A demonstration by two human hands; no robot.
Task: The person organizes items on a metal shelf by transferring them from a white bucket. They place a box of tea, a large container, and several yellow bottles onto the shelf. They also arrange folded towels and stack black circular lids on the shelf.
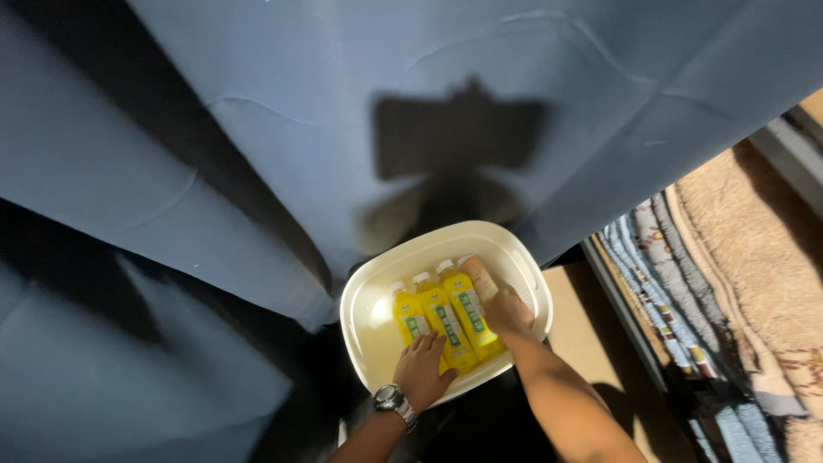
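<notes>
Yellow bottles (446, 321) lie in cream basin (364, 313); left hand (423, 369) flat on them, right hand (507, 313) grasping one

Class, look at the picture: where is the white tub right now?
In the head view the white tub sits low and centre-right, below the blue curtain and left of the rugs. Yellow bottles lie in it, with both hands on them.
</notes>
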